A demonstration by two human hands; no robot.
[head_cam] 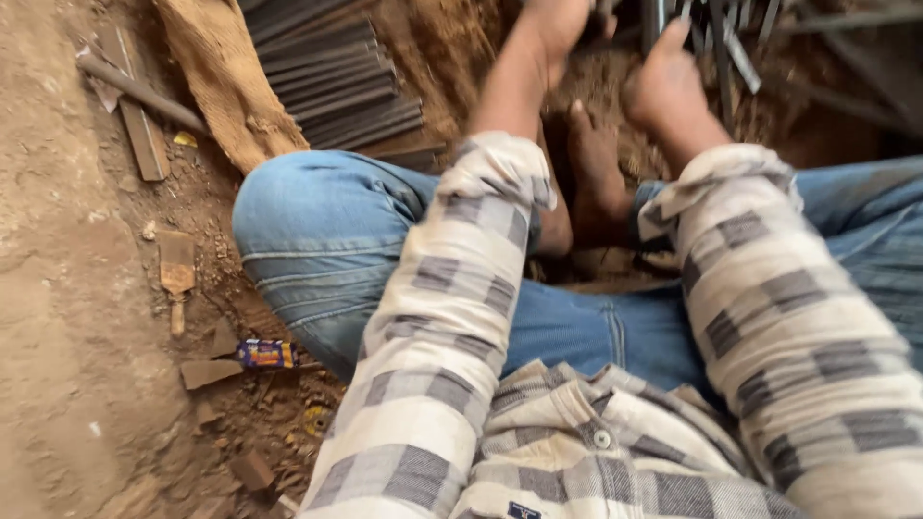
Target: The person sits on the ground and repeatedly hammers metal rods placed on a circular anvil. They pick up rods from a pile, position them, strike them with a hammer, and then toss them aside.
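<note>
Checked shirt sleeves fill the near view, reaching toward twelve o'clock. The right hand (663,86) has its fingers (676,38) pushed among loose metal strips (735,53), curled though the grip is unclear. The left hand (558,24) runs off the top edge, fingers hidden. A bare foot (596,163) lies between them. At eleven o'clock sits a stack of dark bars (336,82); open earth floor (67,288) lies at nine.
</note>
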